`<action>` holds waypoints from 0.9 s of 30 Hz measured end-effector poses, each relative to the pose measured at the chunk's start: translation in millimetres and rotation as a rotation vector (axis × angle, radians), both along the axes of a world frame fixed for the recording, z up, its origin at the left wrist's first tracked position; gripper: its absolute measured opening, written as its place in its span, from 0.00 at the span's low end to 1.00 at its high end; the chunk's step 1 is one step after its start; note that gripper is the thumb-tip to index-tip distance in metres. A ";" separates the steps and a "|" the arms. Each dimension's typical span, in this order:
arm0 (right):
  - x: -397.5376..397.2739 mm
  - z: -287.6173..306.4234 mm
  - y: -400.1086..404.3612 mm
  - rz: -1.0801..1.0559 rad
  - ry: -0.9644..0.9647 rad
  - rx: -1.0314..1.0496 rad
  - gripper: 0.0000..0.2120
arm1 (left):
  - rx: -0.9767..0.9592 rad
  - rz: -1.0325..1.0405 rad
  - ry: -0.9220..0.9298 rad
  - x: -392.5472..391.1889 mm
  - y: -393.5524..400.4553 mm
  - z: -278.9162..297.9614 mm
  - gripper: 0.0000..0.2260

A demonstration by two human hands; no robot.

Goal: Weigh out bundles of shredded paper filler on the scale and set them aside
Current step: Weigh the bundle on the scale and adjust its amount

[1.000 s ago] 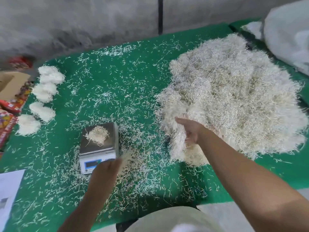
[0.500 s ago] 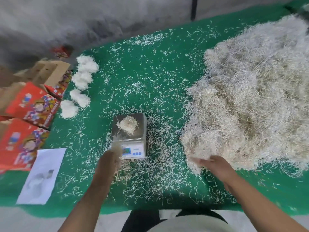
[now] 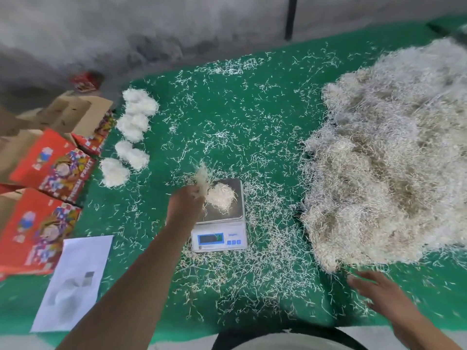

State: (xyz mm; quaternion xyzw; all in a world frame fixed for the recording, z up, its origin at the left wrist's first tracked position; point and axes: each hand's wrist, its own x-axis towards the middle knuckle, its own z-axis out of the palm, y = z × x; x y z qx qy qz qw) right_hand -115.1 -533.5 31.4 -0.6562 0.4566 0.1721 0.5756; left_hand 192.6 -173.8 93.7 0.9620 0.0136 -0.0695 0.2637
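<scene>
Your left hand [image 3: 185, 202] now pinches a tuft [image 3: 203, 176] at the scale's [image 3: 219, 218] ten o'clock, topping up the bundle [image 3: 221, 197]; your right hand [image 3: 374, 289], fingers spread, has left the heap [image 3: 394, 157].

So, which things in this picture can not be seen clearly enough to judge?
- Scale display, head view: digits too small and blurred to read.
- Left hand, head view: seen from behind, so its fingers on the paper tuft are hidden.
- Big paper pile, head view: cut off by the right edge.
- White sheet, head view: print blurred.
- Right hand, head view: motion-blurred, seems flat and empty.
</scene>
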 end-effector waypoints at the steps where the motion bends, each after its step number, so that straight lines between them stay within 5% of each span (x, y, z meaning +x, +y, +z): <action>1: -3.2 1.2 0.0 -0.014 0.013 -0.008 0.25 | 0.031 -0.028 0.018 4.9 0.3 -4.1 0.14; 15: -9.3 -3.0 62.7 -0.155 0.097 -0.055 0.23 | -0.157 -0.101 0.024 27.9 57.2 -59.5 0.24; 27: 36.8 6.1 130.2 -0.201 0.030 -0.114 0.15 | -0.293 -0.017 0.134 25.6 107.9 -90.0 0.20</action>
